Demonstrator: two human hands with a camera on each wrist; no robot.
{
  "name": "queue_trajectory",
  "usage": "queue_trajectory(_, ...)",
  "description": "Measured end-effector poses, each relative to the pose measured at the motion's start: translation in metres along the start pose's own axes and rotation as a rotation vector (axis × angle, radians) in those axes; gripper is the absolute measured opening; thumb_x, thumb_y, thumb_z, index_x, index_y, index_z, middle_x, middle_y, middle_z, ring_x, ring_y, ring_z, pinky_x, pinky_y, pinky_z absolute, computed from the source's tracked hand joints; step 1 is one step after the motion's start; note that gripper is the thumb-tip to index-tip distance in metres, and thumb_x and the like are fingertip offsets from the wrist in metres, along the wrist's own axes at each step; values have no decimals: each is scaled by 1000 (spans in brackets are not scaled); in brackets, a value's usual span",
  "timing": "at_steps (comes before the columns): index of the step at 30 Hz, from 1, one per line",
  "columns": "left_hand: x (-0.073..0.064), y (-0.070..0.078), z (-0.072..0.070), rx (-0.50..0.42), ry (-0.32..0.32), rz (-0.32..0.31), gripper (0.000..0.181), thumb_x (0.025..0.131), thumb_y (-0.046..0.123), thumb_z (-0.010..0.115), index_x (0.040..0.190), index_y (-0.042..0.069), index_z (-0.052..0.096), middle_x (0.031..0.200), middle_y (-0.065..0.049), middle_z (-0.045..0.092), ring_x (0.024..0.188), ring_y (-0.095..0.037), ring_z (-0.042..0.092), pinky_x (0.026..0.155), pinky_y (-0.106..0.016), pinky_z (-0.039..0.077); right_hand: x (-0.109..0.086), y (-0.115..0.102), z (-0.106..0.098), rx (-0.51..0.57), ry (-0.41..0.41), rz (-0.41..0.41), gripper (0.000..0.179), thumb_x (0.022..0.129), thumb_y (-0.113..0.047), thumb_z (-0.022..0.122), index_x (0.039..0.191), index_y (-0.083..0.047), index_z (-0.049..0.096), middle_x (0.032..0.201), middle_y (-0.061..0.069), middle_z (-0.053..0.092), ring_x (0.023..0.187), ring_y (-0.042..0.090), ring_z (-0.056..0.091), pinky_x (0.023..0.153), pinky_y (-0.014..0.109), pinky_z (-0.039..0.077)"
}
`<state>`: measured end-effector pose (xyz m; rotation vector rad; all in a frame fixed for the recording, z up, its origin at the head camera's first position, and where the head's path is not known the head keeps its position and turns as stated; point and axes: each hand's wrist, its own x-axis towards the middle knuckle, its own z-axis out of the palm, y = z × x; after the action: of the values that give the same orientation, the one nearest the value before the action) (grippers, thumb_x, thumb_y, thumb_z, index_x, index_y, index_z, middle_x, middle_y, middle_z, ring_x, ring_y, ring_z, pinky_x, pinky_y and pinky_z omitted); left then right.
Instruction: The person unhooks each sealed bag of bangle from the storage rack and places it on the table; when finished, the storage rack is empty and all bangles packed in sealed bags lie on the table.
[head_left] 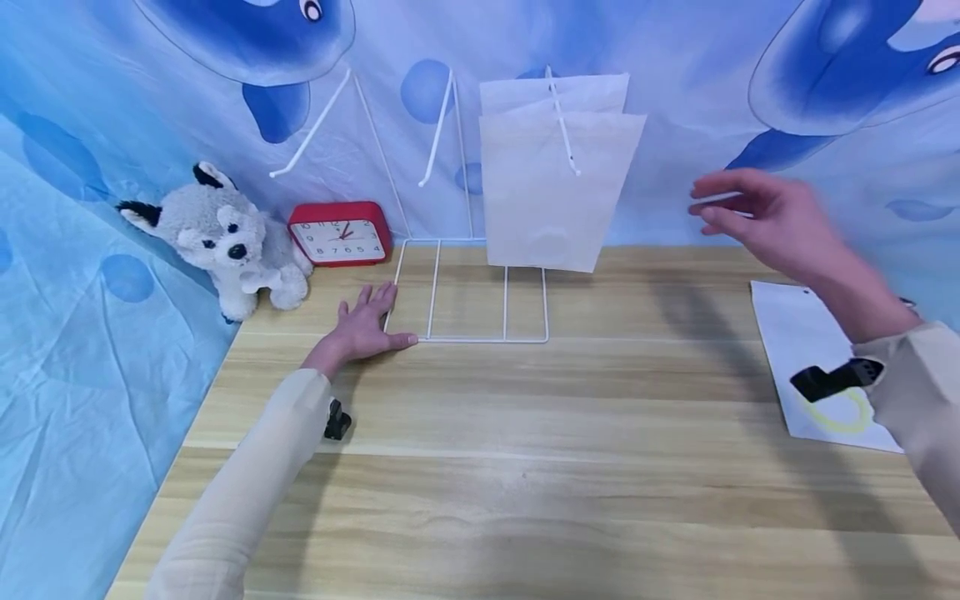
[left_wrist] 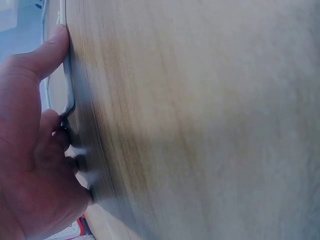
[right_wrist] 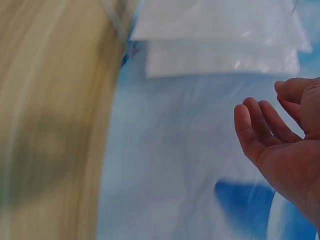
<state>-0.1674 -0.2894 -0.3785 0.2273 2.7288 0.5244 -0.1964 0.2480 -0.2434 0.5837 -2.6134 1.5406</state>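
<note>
A white wire rack stands on the table with several prongs rising at its back. My left hand rests on the base's near left corner, fingers spread; in the left wrist view its thumb lies along the wire. From the rack's right prong hang two flat white sheets or pouches, one behind the other; which they are I cannot tell. To the right of them my right hand is in the air, fingers loosely bent and holding nothing. The right wrist view shows this hand apart from the hanging pieces.
Left of the rack stand a red clock and a grey-and-white plush dog. A white sheet with a yellow ring lies at the table's right, partly under the right forearm. A blue printed cloth hangs behind the wooden table.
</note>
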Motion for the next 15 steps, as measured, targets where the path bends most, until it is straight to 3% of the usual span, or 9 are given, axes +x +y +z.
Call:
queue_trajectory(6, -2, -1, 4, 6, 1, 0, 107, 90, 56, 66, 160, 3, 6, 166, -18, 3, 148, -44, -9, 110, -69, -10, 30, -31, 29, 226, -43, -100, 40, 98, 1, 60, 138, -6, 59, 133, 15, 57, 114, 16, 63, 84, 21, 54)
queue_trajectory(9, -4, -2, 6, 9, 9, 1, 106, 90, 57, 65, 160, 1, 7, 166, -19, 4, 149, -44, -8, 110, -69, -9, 45, -41, 39, 241, -50, -100, 42, 98, -2, 61, 139, -7, 57, 135, 15, 56, 118, 20, 61, 87, 22, 53)
queue_trajectory(15, -3, 0, 4, 5, 29, 22, 107, 89, 58, 65, 159, -1, 8, 165, -21, 5, 148, -46, -7, 109, -71, -9, 63, -50, 40, 235, 22, -54, 43, 96, -1, 64, 138, -10, 57, 126, 10, 60, 114, 22, 60, 90, 21, 51)
